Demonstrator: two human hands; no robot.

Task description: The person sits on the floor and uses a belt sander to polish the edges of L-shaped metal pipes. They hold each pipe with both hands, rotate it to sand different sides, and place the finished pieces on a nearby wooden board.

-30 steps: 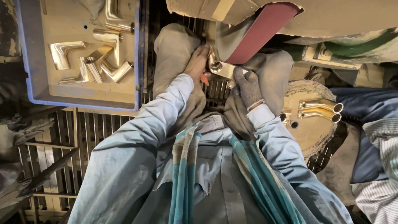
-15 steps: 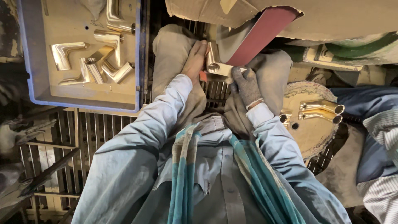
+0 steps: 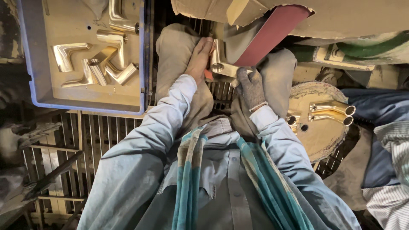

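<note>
Both hands hold one bent brass-coloured metal pipe fitting (image 3: 220,64) against a dark red sanding belt (image 3: 272,34) that slants up to the right. My left hand (image 3: 199,57) is bare and grips the fitting's upright left end. My right hand (image 3: 251,87), in a grey knitted glove, grips its lower right end. The fitting's round open end faces the camera. My knees in dusty trousers sit under both hands.
A blue tray (image 3: 38,100) at upper left holds several similar bent fittings (image 3: 100,64). A round basket (image 3: 317,136) at right holds more fittings (image 3: 330,113). A metal grate floor (image 3: 98,136) lies below. Another person's striped sleeve (image 3: 392,170) shows at far right.
The fitting has shifted slightly against the belt, and both hands adjusted with it. Otherwise the scene is the same.
</note>
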